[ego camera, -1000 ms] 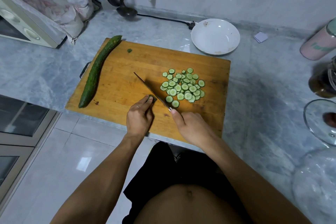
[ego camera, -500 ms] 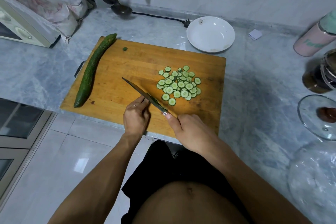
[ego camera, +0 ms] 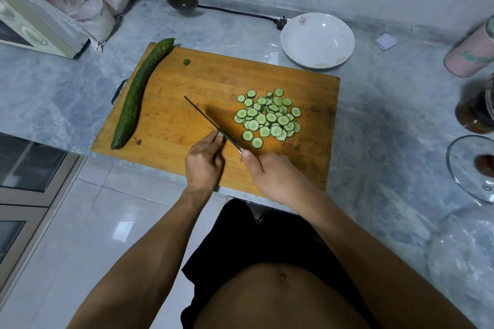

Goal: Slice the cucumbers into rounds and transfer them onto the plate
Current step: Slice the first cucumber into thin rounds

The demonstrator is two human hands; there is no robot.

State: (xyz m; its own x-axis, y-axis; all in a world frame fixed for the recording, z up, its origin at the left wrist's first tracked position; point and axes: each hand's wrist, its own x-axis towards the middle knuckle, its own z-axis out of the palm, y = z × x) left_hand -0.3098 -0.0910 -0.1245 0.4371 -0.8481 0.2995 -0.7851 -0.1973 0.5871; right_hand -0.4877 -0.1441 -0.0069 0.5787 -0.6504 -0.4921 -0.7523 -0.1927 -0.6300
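A whole dark green cucumber (ego camera: 137, 93) lies along the left side of the wooden cutting board (ego camera: 187, 83). A pile of several cucumber rounds (ego camera: 268, 116) sits right of the board's middle. My right hand (ego camera: 275, 176) grips the handle of a knife (ego camera: 205, 119), whose blade points up and left over the board. My left hand (ego camera: 204, 164) pinches a small cucumber end stub against the blade near the handle; the stub is mostly hidden. A white plate (ego camera: 317, 40) stands beyond the board's far right corner with no slices on it.
A small green cucumber tip (ego camera: 186, 62) lies near the board's far edge. An oven (ego camera: 32, 27) stands at far left, a ladle (ego camera: 181, 2) and a power plug (ego camera: 280, 23) at the back. A pink canister (ego camera: 473, 53), a dark jar (ego camera: 475, 112) and a glass lid (ego camera: 473, 168) are at the right.
The knife blade has shifted left, away from the slice pile, with both hands following slightly. The whole cucumber and the plate have not moved on the counter.
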